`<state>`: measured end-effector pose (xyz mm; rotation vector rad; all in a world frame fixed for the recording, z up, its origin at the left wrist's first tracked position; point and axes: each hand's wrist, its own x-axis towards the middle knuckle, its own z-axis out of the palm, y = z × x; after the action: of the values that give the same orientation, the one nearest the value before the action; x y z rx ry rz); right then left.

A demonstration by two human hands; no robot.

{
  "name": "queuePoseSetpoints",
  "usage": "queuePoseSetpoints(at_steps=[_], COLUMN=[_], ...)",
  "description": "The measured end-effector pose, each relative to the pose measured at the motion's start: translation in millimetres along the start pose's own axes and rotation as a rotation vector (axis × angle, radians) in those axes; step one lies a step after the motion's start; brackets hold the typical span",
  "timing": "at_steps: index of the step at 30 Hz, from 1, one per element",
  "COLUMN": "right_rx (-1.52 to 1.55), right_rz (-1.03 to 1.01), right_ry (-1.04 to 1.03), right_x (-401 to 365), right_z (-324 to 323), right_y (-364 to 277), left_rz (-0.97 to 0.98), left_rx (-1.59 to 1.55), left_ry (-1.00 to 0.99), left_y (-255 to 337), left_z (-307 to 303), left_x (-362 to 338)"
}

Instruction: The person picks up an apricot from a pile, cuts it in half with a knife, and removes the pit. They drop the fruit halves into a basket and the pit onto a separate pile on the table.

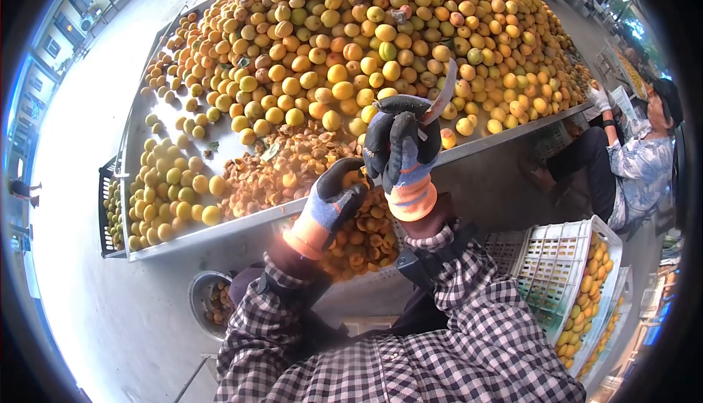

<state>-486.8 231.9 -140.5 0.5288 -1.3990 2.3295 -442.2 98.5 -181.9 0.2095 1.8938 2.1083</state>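
Note:
Both hands wear blue, black and orange gloves. My left hand (333, 202) is closed around an orange apricot half (353, 178), over the table's front edge. To its right and a little higher, my right hand (403, 147) is wrapped round a knife whose curved blade (444, 94) points up and away. The knife's handle is hidden in the glove. Whole apricots (337, 73) lie heaped on the metal table (469, 148) beyond my hands. Cut pieces (256, 182) form a pile left of my left hand. Below both hands, more apricot halves (366, 238) fill a container.
A metal bowl (196, 306) with pits stands at the lower left. Plastic crates (560, 253) of apricots are at the lower right. A black crate (110, 213) sits at the table's left end. A seated co-worker (637, 154) is at the right.

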Motion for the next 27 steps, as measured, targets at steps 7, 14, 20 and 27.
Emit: queuePoseSetpoints(at_steps=[7, 14, 20, 27], right_rx=[0.058, 0.066, 0.137, 0.129], right_rz=[0.076, 0.056, 0.075, 0.206], right_ry=[0.067, -0.060, -0.074, 0.170], right_x=[0, -1, 1, 18], right_z=[4, 1, -2, -4], right_y=[15, 14, 26, 33], left_rz=[0.049, 0.043, 0.031, 0.101], left_rx=[0.021, -0.055, -0.108, 0.233], left_ry=[0.071, 0.007, 0.078, 0.074], left_y=[-14, -31, -33, -35], left_z=[-2, -15, -8, -12], left_x=[5, 15, 22, 31])
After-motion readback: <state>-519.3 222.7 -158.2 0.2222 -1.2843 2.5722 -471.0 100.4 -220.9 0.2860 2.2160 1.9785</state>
